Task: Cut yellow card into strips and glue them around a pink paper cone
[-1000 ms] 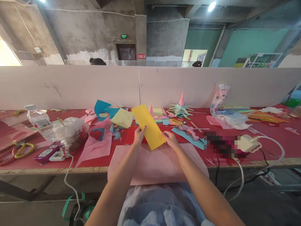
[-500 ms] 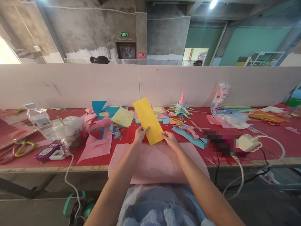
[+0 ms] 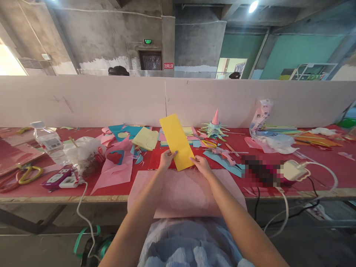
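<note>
Across our red table (image 3: pixel 346 178) and the pink mat (image 3: pixel 186 194) at its near edge, we see the yellow paper rectangle (image 3: pixel 178 139) held aslant in front of us; we judge the step in hand to be steadying it. Our left hand (image 3: pixel 166 160) pinches its left edge and our right hand (image 3: pixel 202 164) its lower right corner, both nearly closed; any next move calls for a light, even grip to avoid creasing
</note>
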### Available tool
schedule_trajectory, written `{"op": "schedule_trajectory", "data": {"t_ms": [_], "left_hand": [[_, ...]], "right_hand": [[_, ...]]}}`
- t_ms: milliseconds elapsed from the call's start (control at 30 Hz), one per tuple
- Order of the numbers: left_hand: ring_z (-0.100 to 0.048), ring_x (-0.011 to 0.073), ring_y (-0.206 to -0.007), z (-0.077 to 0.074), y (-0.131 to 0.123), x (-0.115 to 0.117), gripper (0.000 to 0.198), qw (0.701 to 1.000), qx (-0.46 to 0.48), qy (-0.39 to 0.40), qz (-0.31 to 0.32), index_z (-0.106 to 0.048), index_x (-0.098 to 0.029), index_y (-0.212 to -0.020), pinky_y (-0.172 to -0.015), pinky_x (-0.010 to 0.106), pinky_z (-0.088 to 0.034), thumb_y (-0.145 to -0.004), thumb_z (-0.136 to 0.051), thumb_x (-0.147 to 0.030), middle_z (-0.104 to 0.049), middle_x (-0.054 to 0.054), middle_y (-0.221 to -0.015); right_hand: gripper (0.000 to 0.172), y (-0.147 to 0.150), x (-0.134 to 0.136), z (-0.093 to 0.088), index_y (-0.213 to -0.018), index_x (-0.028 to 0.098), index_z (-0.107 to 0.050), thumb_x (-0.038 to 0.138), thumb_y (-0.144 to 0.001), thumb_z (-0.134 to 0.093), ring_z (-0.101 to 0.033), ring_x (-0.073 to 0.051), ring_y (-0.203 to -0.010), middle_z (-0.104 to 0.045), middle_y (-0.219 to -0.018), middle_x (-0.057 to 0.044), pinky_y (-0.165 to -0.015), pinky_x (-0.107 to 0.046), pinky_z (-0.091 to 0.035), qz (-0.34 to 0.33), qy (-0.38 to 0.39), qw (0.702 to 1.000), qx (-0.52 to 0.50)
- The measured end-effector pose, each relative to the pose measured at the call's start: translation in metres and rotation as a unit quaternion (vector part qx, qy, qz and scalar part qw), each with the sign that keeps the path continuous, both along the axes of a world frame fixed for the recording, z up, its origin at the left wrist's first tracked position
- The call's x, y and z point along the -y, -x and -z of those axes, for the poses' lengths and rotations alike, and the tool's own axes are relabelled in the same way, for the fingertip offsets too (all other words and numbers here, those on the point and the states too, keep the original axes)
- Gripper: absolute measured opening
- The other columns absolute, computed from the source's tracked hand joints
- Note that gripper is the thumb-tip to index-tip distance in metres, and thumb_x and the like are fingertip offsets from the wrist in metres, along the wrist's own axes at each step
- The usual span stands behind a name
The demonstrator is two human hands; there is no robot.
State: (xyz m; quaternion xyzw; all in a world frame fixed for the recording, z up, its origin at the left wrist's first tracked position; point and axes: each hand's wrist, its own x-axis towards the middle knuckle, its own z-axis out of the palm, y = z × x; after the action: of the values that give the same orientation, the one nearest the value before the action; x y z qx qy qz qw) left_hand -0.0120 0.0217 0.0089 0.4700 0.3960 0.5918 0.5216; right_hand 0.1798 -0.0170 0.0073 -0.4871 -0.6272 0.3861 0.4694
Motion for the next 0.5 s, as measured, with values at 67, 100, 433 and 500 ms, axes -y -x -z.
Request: {"op": "schedule_trajectory", "data": {"t_ms": [67,100,433,500], "left_hand": [[-0.065,0.0251,-0.088,0.0006,-0.0001,-0.0003,0.052,1.000,-0.007,-0.001,0.000,-0.065,-0.014,-0.089,-0.077,0.039,-0.052,-0.052,-0.075,-0.048,-0.069,0.011,-0.094],[-0.065,0.0253,-0.087,0.0009,-0.0002,-0.0005,0.052,1.000,-0.011,0.001,0.004,-0.065,-0.014,-0.089,-0.076,0.039,-0.053,-0.052,-0.075,-0.049,-0.070,0.011,-0.094],[-0.065,0.0252,-0.085,0.0088,-0.0023,-0.0050,0.050,0.999,-0.019,-0.004,0.045,-0.066,-0.015,-0.087,-0.075,0.039,-0.053,-0.052,-0.075,-0.049,-0.070,0.010,-0.092],[-0.065,0.0253,-0.084,0.0089,-0.0027,-0.0054,0.050,0.999,-0.021,-0.007,0.041,-0.066,-0.014,-0.087,-0.075,0.039,-0.053,-0.051,-0.076,-0.048,-0.070,0.011,-0.091]], "right_hand": [[0.044,0.0011,0.0027,-0.0032,-0.066,0.021,-0.044,0.064,-0.071,-0.052,-0.056,-0.015,-0.046,-0.057,-0.062,0.000,-0.037,-0.024,-0.039,-0.011,0.011,1.000,-0.017],[0.045,0.0017,0.0041,-0.0049,-0.067,0.021,-0.045,0.065,-0.073,-0.049,-0.055,-0.014,-0.044,-0.057,-0.059,0.000,-0.037,-0.024,-0.039,-0.016,0.019,0.999,-0.025],[0.048,0.0023,0.0047,-0.0048,-0.064,0.020,-0.046,0.068,-0.075,-0.043,-0.033,-0.007,-0.030,-0.043,-0.046,0.005,-0.028,-0.021,-0.022,0.009,0.009,1.000,-0.013],[0.048,0.0017,0.0044,-0.0045,-0.064,0.021,-0.045,0.068,-0.075,-0.042,-0.033,-0.007,-0.029,-0.043,-0.045,0.005,-0.028,-0.021,-0.022,0.011,0.003,1.000,0.000]]}}
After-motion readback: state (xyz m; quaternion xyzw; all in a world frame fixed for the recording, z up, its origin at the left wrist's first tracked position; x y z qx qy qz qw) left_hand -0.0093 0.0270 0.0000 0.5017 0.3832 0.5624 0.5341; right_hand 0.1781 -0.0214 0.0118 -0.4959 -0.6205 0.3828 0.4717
